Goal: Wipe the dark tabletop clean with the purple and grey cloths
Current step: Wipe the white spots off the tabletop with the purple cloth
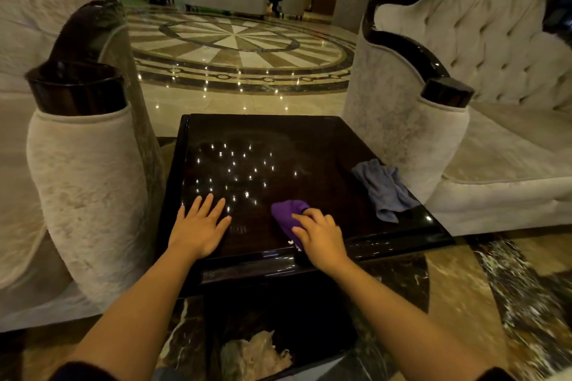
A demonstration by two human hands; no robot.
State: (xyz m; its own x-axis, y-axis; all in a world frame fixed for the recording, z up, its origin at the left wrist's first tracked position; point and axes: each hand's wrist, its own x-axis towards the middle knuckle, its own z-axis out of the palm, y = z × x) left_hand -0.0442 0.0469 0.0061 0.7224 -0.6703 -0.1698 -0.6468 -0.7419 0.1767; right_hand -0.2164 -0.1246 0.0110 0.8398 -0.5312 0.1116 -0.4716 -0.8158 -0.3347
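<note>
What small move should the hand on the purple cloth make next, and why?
Probably sweep the right hand and its bunched purple cloth forward across the glossy dark tabletop. The cloth sits near the front edge, and faint smudge rings show farther back. The flat left hand braces; the crumpled grey cloth lies unused.

Two cloths (289,215) (383,189), two hands (198,226) (322,238), one tabletop (278,139), two armchairs (86,170) (464,71).

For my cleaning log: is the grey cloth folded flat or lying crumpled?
Crumpled. The grey cloth lies bunched in uneven folds near the table's right edge, untouched by either hand.
</note>
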